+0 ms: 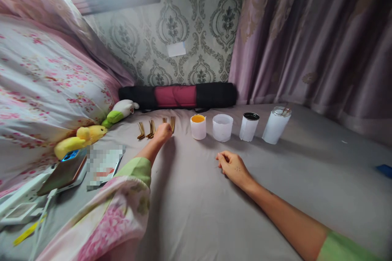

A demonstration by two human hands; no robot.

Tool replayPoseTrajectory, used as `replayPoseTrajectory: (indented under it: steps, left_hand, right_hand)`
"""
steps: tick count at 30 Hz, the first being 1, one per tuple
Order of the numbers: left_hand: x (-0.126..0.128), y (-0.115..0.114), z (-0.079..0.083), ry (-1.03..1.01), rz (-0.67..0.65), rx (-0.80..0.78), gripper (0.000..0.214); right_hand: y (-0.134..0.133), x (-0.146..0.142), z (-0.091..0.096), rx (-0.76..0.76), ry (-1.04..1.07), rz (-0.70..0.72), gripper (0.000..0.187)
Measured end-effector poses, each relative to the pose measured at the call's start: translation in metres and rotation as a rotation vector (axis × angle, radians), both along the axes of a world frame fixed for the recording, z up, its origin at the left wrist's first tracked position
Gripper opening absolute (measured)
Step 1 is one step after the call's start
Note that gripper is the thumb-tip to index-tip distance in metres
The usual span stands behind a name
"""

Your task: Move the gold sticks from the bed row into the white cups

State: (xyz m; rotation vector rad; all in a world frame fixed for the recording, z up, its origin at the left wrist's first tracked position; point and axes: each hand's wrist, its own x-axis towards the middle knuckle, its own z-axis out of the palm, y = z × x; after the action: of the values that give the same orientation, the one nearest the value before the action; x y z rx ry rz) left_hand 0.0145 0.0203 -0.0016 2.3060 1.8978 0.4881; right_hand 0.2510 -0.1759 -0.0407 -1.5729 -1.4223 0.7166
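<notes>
My left hand (163, 131) reaches out over the grey sheet, its fingers closed among small bundles of thin golden-brown sticks. What it grips, if anything, is hidden. Two bundles (141, 130) (151, 129) lie to its left, and another bundle (173, 124) shows just beyond its right side. My right hand (234, 167) hovers or rests near the middle with fingers curled together, and nothing shows in them. Beyond it stand a white-wrapped cup with an orange inside (198, 128), a wider whitish cup (222, 128), a white-wrapped can with a dark inside (249, 127) and a wrapped glass jar (276, 126) holding thin sticks.
A black and maroon rolled bag (175, 96) lies along the wall. At left are plush toys (88, 135), a phone (63, 173), a partly blurred flat item (104, 167), a white power strip (21, 202) and a cable. A blue object (385, 170) sits at the right edge.
</notes>
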Motion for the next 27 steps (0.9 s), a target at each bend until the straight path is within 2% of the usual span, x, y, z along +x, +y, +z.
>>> replayPoseTrajectory:
  steps: [14,27]
  left_hand:
    - [0.006,0.011,-0.005,0.146,-0.014,0.038,0.018]
    - [0.006,0.016,-0.010,0.174,0.013,0.014,0.019]
  right_hand:
    - [0.000,0.000,0.002,-0.009,0.010,0.013,0.033]
    - [0.001,0.000,0.001,-0.027,0.011,0.020,0.032]
